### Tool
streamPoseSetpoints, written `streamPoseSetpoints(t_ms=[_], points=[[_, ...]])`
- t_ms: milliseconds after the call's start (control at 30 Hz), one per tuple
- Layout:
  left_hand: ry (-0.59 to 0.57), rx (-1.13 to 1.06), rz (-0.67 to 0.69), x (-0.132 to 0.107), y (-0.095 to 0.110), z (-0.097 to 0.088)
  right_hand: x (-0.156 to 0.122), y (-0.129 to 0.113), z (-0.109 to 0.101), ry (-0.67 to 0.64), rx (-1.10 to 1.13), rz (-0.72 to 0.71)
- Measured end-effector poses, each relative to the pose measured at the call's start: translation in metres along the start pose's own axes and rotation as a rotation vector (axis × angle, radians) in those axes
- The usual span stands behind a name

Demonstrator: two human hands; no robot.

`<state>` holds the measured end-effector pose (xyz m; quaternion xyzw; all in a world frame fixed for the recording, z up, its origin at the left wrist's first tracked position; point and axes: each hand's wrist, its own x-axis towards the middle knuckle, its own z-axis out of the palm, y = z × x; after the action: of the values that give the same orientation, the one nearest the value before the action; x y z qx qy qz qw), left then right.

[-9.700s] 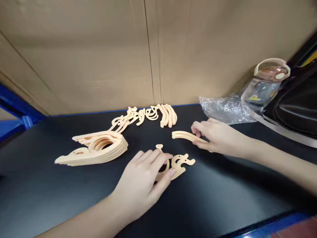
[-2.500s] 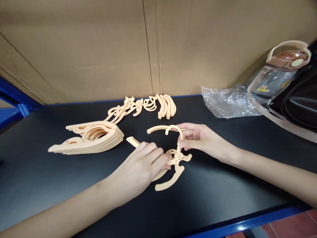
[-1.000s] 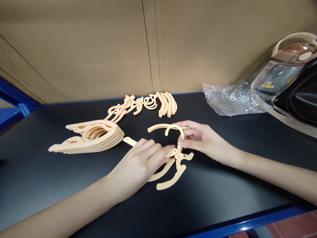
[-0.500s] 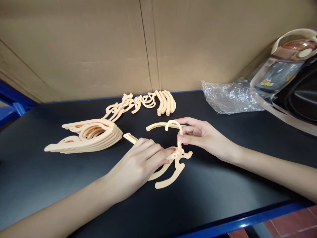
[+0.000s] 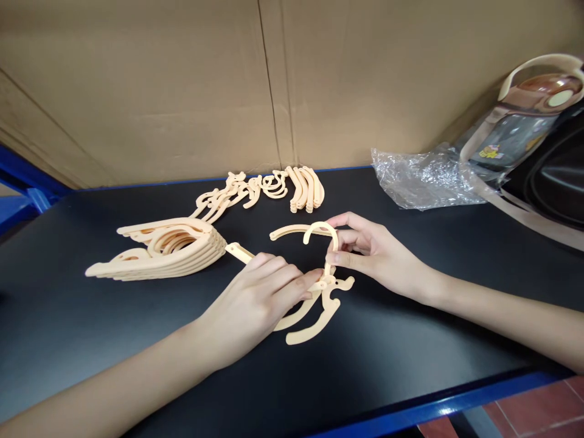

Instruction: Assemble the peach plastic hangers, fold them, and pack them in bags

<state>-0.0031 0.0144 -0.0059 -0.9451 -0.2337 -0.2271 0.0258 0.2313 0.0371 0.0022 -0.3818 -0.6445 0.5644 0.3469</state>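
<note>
Between my hands is a cream plastic folding clothes hanger (image 5: 314,328), its curved arm pieces spread low over the black table. My right hand (image 5: 369,246) pinches the upright hanger hook (image 5: 334,237) between thumb and fingers. From the left, my left hand (image 5: 269,292) closes over the hanger's arms near the joint at the hook's base, and its palm side is hidden. One straight arm end (image 5: 238,250) sticks out beyond the left knuckles. Behind the hook lies a separate-looking curved arm piece (image 5: 292,231); its far end is hidden by the right hand.
A neat stack of hangers (image 5: 182,249) lies at the left. Loose hanger parts (image 5: 237,191) and a pile of curved arms (image 5: 305,188) sit toward the back. Clear plastic wrap (image 5: 420,179), a strapped bottle (image 5: 511,140) and a black bag (image 5: 552,170) occupy the right. Cardboard (image 5: 182,91) stands behind.
The hook has tilted very slightly in my right hand, which has shifted a little. My left hand keeps its hold, and the view has moved slightly.
</note>
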Motion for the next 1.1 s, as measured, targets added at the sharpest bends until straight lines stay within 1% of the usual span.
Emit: streamPoseSetpoints(t_ms=[100,267,400,533,633,733,867,933,1033,1100], points=[[0.012,0.037,0.009,0.001,0.000,0.000,-0.001,0.000,0.001,0.011,-0.046,-0.027],[0.002,0.171,0.017,0.006,0.003,-0.004,-0.004,0.000,0.003,0.089,-0.172,-0.130],[0.015,0.214,0.023,0.009,0.005,-0.006,-0.005,0.002,0.004,0.082,-0.187,-0.163],[0.019,0.278,0.009,0.007,0.005,-0.005,-0.005,0.003,0.004,0.096,-0.182,-0.177],[0.034,0.315,-0.041,0.005,0.006,-0.005,-0.004,0.003,0.002,0.117,-0.170,-0.178],[0.077,0.269,-0.141,0.003,0.008,-0.004,-0.001,0.004,-0.001,0.148,-0.173,-0.197],[0.056,0.050,-0.339,0.000,0.009,-0.006,0.000,0.004,-0.004,0.137,-0.311,-0.253],[0.039,-0.117,-0.469,0.001,0.007,-0.009,0.001,0.003,-0.007,0.161,-0.448,-0.319],[0.031,-0.446,-0.716,0.004,0.002,-0.013,0.003,0.003,-0.014,0.198,-0.760,-0.422],[0.020,-0.660,-0.858,0.007,-0.003,-0.015,0.006,0.004,-0.020,0.187,-0.942,-0.442]])
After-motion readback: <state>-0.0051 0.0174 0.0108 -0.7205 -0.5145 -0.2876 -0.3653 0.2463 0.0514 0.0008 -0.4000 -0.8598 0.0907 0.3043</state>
